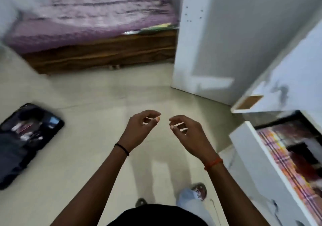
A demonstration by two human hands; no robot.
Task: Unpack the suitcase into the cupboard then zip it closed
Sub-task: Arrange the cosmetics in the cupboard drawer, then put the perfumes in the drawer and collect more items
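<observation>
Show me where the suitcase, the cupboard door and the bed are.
suitcase (26, 138): head view, on its open inside.
cupboard door (235, 42): head view, on its grey face.
bed (90, 21): head view, on the purple cover.

A wooden-framed bed (97, 55) with a purple striped cover (90, 13) stands on a pale tiled floor (104, 96); a white wall (244, 25) rises just right of the bed.

Bare forearms, black wristband (122, 148) left, orange thread (213, 163) right, black shirt (156, 216).
</observation>
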